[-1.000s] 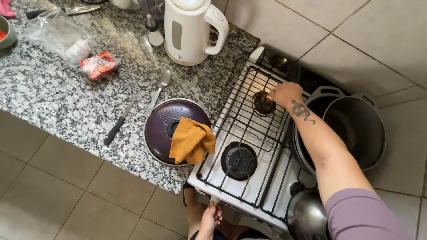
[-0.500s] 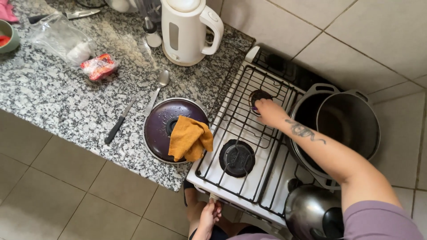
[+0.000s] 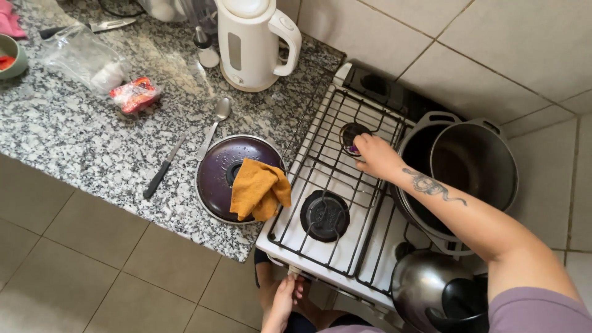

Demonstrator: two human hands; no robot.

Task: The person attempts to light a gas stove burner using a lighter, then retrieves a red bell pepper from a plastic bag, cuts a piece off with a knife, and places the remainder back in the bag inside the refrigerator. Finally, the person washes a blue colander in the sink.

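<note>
Speckled granite table (image 3: 74, 148) is seen from above, with a white stove (image 3: 308, 262) set against its right end and tiled floor below. On the stove grate (image 3: 336, 166), the right hand (image 3: 377, 155) is laid over the back left burner (image 3: 351, 134), fingers curled down at it; whether anything is pinched can't be told, the grip is hidden by the hand itself. The left hand (image 3: 285, 299) is down at the stove's front edge, its grip closed on a small pale knob (image 3: 293, 270). The front burner (image 3: 325, 215) is left bare, just ahead of the right hand.

Two big pots (image 3: 475, 166) are nested on the right side of the stove, touching the forearm. A steel lid (image 3: 431, 290) with a black handle is parked at the front right corner.

On the table, a purple lid (image 3: 219, 179) is lying right beside the stove with an orange cloth (image 3: 259, 190) dropped on it. A spoon (image 3: 216, 123) and a black-handled knife (image 3: 163, 168) are lying just left of it. A white kettle (image 3: 250, 43) is standing at the back, and some plastic bags (image 3: 92, 65) are further left.
</note>
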